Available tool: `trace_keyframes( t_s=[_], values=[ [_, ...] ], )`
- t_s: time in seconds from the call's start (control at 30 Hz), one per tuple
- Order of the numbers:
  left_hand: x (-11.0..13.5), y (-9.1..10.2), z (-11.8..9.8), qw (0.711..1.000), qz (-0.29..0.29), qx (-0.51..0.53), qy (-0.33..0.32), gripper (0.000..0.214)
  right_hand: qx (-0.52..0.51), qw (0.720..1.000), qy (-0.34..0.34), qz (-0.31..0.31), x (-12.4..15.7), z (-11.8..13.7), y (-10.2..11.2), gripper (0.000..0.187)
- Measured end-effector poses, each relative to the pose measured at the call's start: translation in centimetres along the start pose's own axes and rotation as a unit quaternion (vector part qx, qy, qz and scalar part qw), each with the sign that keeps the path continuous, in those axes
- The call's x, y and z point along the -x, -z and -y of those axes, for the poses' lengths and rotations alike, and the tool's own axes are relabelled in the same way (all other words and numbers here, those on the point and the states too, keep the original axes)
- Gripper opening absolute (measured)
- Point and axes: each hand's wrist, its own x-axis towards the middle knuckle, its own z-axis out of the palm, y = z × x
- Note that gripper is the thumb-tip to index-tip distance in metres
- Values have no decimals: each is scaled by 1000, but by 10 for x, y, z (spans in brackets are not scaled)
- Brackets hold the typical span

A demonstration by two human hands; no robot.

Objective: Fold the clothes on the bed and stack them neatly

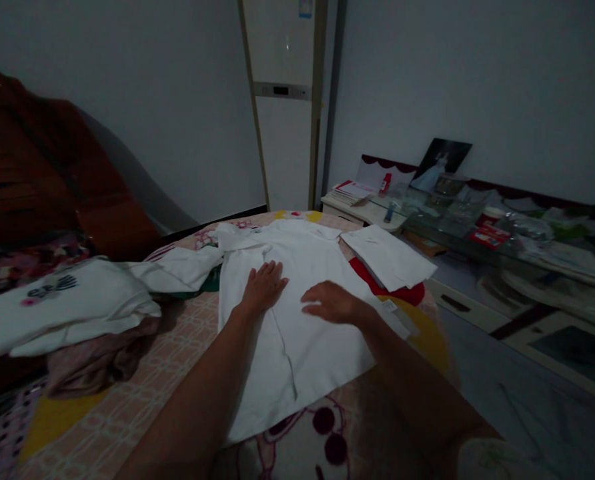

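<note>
A white shirt (302, 267) lies spread flat on a bed (137, 400) with a pink patterned cover. My left hand (264, 285) rests palm down on the shirt's middle, fingers stretched out and together. My right hand (331, 301) lies flat beside it on the shirt, fingers extended toward the left. Neither hand holds anything. One sleeve (185, 267) sticks out to the left, and a folded white piece (388, 257) lies at the right edge of the bed.
A heap of white and dark clothes (67, 307) sits on the bed's left side. A standing air conditioner (283, 100) is in the far corner. To the right runs a low cabinet with a glass top (477, 220) crowded with small items and a leaning photo (440, 163).
</note>
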Motion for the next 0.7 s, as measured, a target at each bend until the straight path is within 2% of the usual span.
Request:
trace_keyframes(
  t_s=[0.07,0.13,0.23,0.3,0.43,0.57,0.7],
  values=[
    [-1,2,1,1000,4,4,1,56,71,972,-203,-96,5,-30,9,27],
    [-1,4,0,1000,11,6,3,56,94,952,-271,-109,9,-55,12,28],
    [0,4,-1,1000,15,9,6,55,110,925,-353,-84,15,-77,12,28],
    [0,4,0,1000,16,12,6,55,114,916,-378,-69,18,-84,10,30],
    [0,1,3,1000,4,15,1,54,95,916,-385,-61,19,-90,11,33],
    [0,-2,4,1000,-8,12,-4,52,38,918,-392,-58,22,-95,18,21],
    [0,-1,4,1000,-5,15,-8,53,-18,928,-370,-48,33,-104,22,12]
  ],
)
